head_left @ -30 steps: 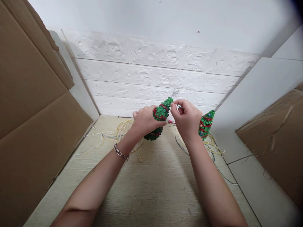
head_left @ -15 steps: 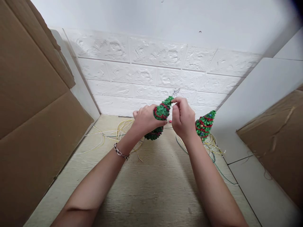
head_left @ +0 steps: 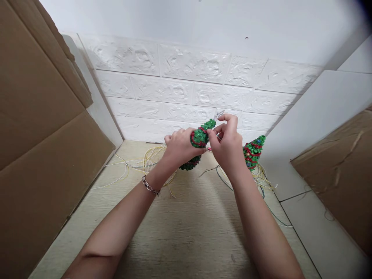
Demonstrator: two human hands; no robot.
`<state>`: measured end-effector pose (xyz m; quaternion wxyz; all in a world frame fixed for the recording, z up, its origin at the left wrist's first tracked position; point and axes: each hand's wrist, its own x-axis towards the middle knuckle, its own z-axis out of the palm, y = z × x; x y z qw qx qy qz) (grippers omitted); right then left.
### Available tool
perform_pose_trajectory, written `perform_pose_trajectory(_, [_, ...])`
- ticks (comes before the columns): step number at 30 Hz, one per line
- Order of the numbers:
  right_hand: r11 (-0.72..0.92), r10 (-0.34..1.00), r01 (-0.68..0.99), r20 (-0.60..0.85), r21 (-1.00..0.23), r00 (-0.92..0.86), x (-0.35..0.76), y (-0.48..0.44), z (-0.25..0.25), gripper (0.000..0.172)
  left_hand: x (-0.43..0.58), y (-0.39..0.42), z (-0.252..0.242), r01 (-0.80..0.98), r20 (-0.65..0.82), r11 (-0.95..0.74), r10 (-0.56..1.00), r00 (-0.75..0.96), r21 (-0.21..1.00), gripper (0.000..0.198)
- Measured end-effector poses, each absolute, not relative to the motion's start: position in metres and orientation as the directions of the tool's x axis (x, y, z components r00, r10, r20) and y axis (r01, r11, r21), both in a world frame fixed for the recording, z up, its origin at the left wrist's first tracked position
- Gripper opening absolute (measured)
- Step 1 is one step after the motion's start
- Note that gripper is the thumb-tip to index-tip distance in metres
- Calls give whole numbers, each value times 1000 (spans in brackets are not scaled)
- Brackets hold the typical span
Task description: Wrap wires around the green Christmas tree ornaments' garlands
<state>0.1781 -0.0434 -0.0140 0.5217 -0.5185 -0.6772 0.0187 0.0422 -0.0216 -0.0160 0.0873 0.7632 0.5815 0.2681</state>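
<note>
My left hand (head_left: 179, 146) is wrapped round a small green beaded Christmas tree (head_left: 200, 138) with red garland, held tilted above the wooden table (head_left: 186, 224). A clear star (head_left: 218, 114) sits at the tree's tip. My right hand (head_left: 228, 144) is just right of the tip, its thumb and fingers pinched close to the tip; what they grip is too small to make out. A second beaded tree (head_left: 253, 152) stands upright behind my right wrist. A chain bracelet (head_left: 149, 186) is on my left wrist.
Loose yellow, white and green wires (head_left: 139, 162) lie tangled on the table near the white brick-pattern wall (head_left: 186, 89). Cardboard sheets lean at the left (head_left: 43, 135) and at the right (head_left: 340, 170). White panels (head_left: 314, 116) close in the right side.
My right hand has shifted up along the tree's tip and its fingers have opened out a little round the star. The held tree has tilted slightly to the right.
</note>
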Motion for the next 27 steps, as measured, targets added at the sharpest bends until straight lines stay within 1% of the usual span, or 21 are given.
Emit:
perform_pose_trajectory(1, [448, 744, 670, 662, -592, 87, 177, -44, -14, 31, 41, -21, -15, 833, 302, -302, 938, 173, 462, 54])
perform_pose_trajectory(3, [412, 813, 633, 578, -655, 69, 178, -45, -14, 40, 38, -19, -13, 810, 292, -298, 942, 165, 505, 51])
perform_pose_trajectory(5, [367, 884, 601, 467, -710, 13, 182, -48, -13, 52, 35, -18, -11, 785, 288, -301, 944, 162, 542, 48])
perform_pose_trajectory(7, [333, 931, 565, 359, -755, -69, 187, -51, -10, 57, 33, -17, -9, 766, 289, -302, 944, 158, 567, 49])
perform_pose_trajectory(8, [327, 941, 541, 322, -775, -107, 189, -52, -9, 55, 32, -17, -8, 762, 289, -300, 945, 155, 574, 50])
perform_pose_trajectory(10, [333, 942, 479, 306, -812, -135, 194, -51, -7, 44, 31, -17, -7, 759, 287, -294, 947, 148, 581, 50])
perform_pose_trajectory(13, [378, 920, 391, 389, -839, -53, 197, -46, -7, 24, 30, -17, -6, 774, 301, -299, 942, 147, 559, 48])
perform_pose_trajectory(15, [410, 897, 365, 442, -836, 5, 197, -43, -7, 14, 30, -16, -7, 790, 318, -311, 935, 155, 528, 48])
perform_pose_trajectory(16, [426, 882, 379, 470, -822, 30, 196, -43, -7, 11, 31, -16, -8, 799, 321, -314, 933, 160, 513, 49])
perform_pose_trajectory(18, [456, 829, 474, 554, -753, 82, 195, -43, -6, 9, 31, -15, -10, 812, 319, -315, 933, 169, 491, 52])
perform_pose_trajectory(20, [477, 739, 617, 666, -626, 105, 195, -45, -5, 10, 33, -15, -11, 824, 317, -317, 931, 178, 470, 55])
perform_pose_trajectory(22, [474, 664, 731, 744, -491, 69, 195, -45, -5, 11, 36, -16, -13, 837, 323, -323, 928, 188, 441, 56])
perform_pose_trajectory(24, [461, 641, 795, 768, -394, 9, 196, -45, -6, 13, 39, -18, -14, 852, 322, -322, 927, 193, 414, 55])
perform_pose_trajectory(27, [436, 658, 843, 751, -314, -60, 197, -44, -7, 13, 42, -20, -16, 864, 297, -307, 935, 196, 398, 52])
